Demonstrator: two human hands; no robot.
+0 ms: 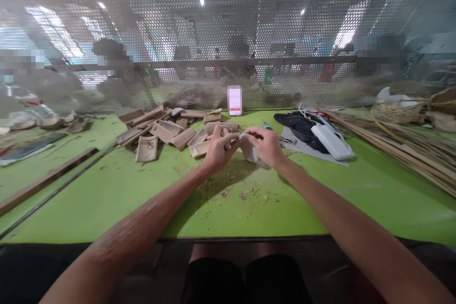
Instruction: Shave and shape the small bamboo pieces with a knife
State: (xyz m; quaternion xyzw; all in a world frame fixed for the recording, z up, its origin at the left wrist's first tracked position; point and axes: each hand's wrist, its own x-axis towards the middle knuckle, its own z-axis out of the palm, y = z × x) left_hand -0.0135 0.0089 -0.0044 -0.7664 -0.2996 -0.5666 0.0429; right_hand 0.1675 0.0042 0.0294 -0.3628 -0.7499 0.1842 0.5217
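Over the middle of the green table my left hand [219, 148] is closed, with a small tan rod-like piece [226, 137] partly showing among its fingers. Close beside it, my right hand [265, 145] pinches the top of a thin pale grey sheet [251, 154], which hangs below the fingers. The fingertips of both hands nearly meet at a small whitish bit whose kind I cannot make out. Behind and left of my left hand lies a heap of cut bamboo pieces [166, 133], several of them trough-shaped.
Shavings [244, 194] litter the green table [142, 204]. A phone [235, 100] stands against the perforated screen [199, 23]. To the right are a black cloth [302, 126], a white power bank-like block [333, 141] and long bamboo strips [395, 142]. A wooden bar [46, 178] lies left. People sit behind the screen.
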